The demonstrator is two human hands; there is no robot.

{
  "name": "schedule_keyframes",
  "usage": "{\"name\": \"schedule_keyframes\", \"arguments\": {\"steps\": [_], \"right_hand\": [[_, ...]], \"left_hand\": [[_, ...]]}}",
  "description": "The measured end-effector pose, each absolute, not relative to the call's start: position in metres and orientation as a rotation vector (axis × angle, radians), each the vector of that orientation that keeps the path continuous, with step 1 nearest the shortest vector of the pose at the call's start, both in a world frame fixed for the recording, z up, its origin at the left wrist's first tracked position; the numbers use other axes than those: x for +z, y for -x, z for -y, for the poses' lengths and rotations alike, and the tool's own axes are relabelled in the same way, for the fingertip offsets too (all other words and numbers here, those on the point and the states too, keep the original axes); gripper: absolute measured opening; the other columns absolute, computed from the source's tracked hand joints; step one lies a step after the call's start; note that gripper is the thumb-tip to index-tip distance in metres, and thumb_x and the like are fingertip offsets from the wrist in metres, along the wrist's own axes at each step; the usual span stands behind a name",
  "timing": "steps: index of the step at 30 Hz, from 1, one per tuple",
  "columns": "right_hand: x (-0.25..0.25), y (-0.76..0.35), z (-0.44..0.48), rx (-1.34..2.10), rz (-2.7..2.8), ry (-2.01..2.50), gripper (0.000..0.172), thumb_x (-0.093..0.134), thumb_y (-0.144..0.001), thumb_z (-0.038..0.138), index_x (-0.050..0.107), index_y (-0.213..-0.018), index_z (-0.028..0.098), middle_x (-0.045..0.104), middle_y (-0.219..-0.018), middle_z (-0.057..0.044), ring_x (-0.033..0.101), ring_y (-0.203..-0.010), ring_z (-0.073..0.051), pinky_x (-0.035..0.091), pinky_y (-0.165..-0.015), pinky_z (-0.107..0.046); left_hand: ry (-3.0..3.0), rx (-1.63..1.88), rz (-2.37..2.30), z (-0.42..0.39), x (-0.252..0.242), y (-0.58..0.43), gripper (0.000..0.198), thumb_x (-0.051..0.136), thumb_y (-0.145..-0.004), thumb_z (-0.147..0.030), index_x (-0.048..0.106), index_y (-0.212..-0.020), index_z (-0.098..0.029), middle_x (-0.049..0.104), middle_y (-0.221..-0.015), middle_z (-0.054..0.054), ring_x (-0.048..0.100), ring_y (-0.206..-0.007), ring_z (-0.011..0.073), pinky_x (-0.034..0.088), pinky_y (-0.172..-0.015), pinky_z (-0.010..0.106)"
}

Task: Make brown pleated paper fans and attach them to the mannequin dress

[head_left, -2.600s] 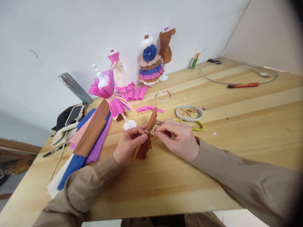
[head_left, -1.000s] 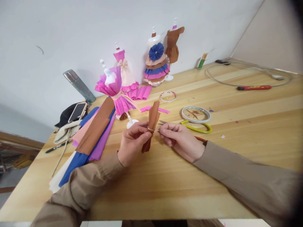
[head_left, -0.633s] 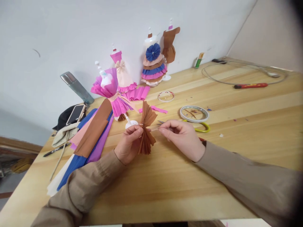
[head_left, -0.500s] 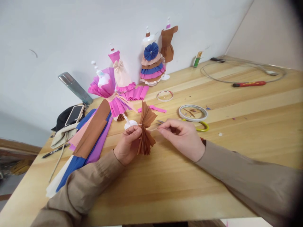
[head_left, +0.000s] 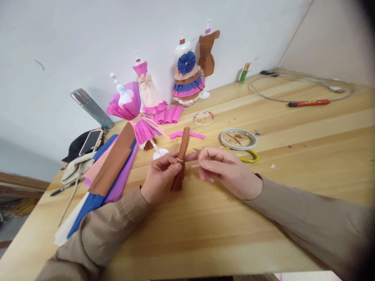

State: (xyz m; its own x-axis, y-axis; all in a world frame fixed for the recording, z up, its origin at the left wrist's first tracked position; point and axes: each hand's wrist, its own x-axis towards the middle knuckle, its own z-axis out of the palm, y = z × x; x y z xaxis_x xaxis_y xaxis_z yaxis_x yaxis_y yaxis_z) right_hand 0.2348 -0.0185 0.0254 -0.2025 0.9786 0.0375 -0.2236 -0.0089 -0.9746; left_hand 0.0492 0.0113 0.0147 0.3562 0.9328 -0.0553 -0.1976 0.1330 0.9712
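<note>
Gripping a pleated brown paper bow (head_left: 184,141) at its tied middle with the left hand (head_left: 160,176), above the tabletop (head_left: 222,234), just beside the right hand (head_left: 228,170). Pinching a thin pale strand (head_left: 195,166) with the right, while extending its index finger (head_left: 193,156) toward the bow. Showing the bow nearly edge-on now, not fanned wide as a moment earlier.

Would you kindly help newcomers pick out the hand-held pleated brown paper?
Over the pale wooden table is the bare left hand. It pinches the pleated brown paper. Unlike the broad brown paper strip further left, it is cinched by a pale band.
</note>
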Motion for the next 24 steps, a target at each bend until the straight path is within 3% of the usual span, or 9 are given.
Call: {"name": "schedule_keyframes", "arguments": {"steps": [3, 5, 7, 9, 11, 13, 16, 24], "right_hand": [[0.025, -0.235, 0.016, 1.625, 0.98, 0.832, 0.028, 0.072, -0.068, 0.037, 0.052, -0.061, 0.018, 0.068, -0.065, -0.003, 0.047, -0.044, -0.007, 0.032, -0.043, -0.021], [0.025, -0.236, 0.015, 1.733, 0.857, 0.781, 0.03, 0.075, -0.064, 0.035, 0.052, -0.062, 0.017, 0.07, -0.077, -0.005, 0.056, -0.048, -0.008, 0.035, -0.042, -0.02], [0.025, -0.236, 0.014, 1.796, 0.777, 0.753, 0.029, 0.078, -0.062, 0.032, 0.053, -0.064, 0.017, 0.07, -0.09, -0.006, 0.065, -0.058, -0.012, 0.041, -0.045, -0.02], [0.025, -0.236, 0.015, 1.844, 0.742, 0.729, 0.028, 0.078, -0.064, 0.031, 0.054, -0.066, 0.017, 0.068, -0.098, -0.005, 0.07, -0.067, -0.015, 0.046, -0.049, -0.021], [0.025, -0.235, 0.016, 1.897, 0.723, 0.704, 0.029, 0.079, -0.064, 0.032, 0.054, -0.068, 0.018, 0.067, -0.094, -0.003, 0.072, -0.073, -0.018, 0.049, -0.053, -0.022], [0.024, -0.234, 0.017, 1.947, 0.705, 0.684, 0.031, 0.081, -0.063, 0.033, 0.054, -0.067, 0.018, 0.065, -0.082, -0.001, 0.072, -0.075, -0.019, 0.05, -0.055, -0.023], [0.022, -0.233, 0.018, 1.972, 0.694, 0.655, 0.032, 0.083, -0.062, 0.033, 0.055, -0.067, 0.019, 0.062, -0.071, 0.002, 0.073, -0.08, -0.02, 0.052, -0.06, -0.024], [0.019, -0.234, 0.016, 1.964, 0.765, 0.57, 0.029, 0.084, -0.063, 0.034, 0.059, -0.068, 0.02, 0.068, -0.069, 0.001, 0.073, -0.081, -0.019, 0.052, -0.065, -0.024]], "left_hand": [[-1.286, 0.987, -0.864, -0.012, 0.011, -0.047, 0.023, 0.077, -0.072, -0.033, 0.063, -0.068, -0.015, 0.066, -0.101, 0.006, 0.054, -0.048, 0.0058, 0.044, -0.042, 0.023], [-1.417, 1.014, -0.876, -0.012, 0.01, -0.045, 0.019, 0.073, -0.076, -0.032, 0.064, -0.071, -0.016, 0.064, -0.11, 0.007, 0.051, -0.044, 0.0043, 0.042, -0.039, 0.023], [-1.638, 1.072, -0.909, -0.014, 0.011, -0.043, 0.013, 0.071, -0.078, -0.027, 0.066, -0.072, -0.017, 0.066, -0.109, 0.009, 0.061, -0.058, 0.0099, 0.05, -0.051, 0.026], [-1.863, 1.132, -0.933, -0.016, 0.012, -0.042, 0.009, 0.069, -0.079, -0.023, 0.068, -0.072, -0.018, 0.068, -0.105, 0.01, 0.066, -0.083, 0.0177, 0.055, -0.074, 0.032], [-1.999, 1.156, -0.933, -0.018, 0.013, -0.041, 0.007, 0.068, -0.08, -0.021, 0.07, -0.074, -0.018, 0.068, -0.106, 0.012, 0.065, -0.096, 0.0215, 0.053, -0.087, 0.037], [-2.07, 1.161, -0.921, -0.02, 0.013, -0.04, 0.005, 0.068, -0.08, -0.021, 0.071, -0.076, -0.018, 0.068, -0.111, 0.013, 0.065, -0.099, 0.0227, 0.052, -0.09, 0.04], [-2.168, 1.175, -0.911, -0.021, 0.011, -0.039, 0.004, 0.069, -0.08, -0.02, 0.072, -0.078, -0.02, 0.068, -0.113, 0.012, 0.064, -0.102, 0.0237, 0.051, -0.091, 0.041], [-2.348, 1.194, -0.835, -0.021, 0.009, -0.037, 0.006, 0.067, -0.082, -0.02, 0.072, -0.082, -0.022, 0.066, -0.118, 0.012, 0.064, -0.098, 0.0228, 0.051, -0.085, 0.039]]}}
